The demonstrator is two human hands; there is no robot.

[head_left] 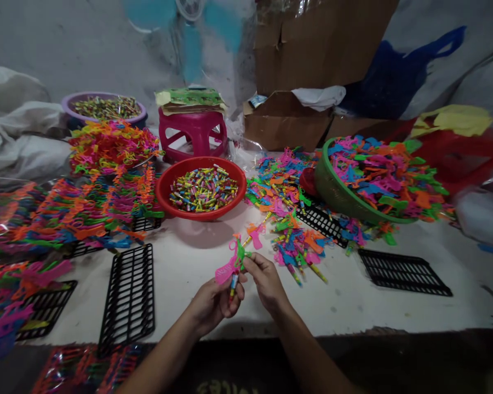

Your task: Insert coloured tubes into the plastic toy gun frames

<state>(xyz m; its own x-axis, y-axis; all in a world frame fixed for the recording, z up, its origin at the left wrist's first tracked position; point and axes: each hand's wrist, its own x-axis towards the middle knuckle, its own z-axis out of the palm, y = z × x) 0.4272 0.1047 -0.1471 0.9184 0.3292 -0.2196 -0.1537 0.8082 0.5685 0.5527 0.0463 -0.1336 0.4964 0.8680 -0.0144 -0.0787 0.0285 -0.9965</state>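
My left hand (218,302) is closed around a pink plastic toy gun (225,270), low over the white table. A small printed tube (234,283) in a blue, yellow and red wrapper points down by its fingers. Against the pink toy, a small green plastic piece (240,254) is pinched by the fingertips of my right hand (266,278). Whether the green piece is joined to the pink toy, I cannot tell. Just beyond my hands lies a loose heap of colourful plastic toys (302,246), some with tubes attached.
Small tubes fill a red basin (160,191). At the right, a tilted green basin (340,197) overflows with plastic toys. Black slotted racks (129,295) lie at both sides, and rows of toys (82,210) crowd the left. Behind stand a magenta stool (193,126) and cardboard boxes (283,128).
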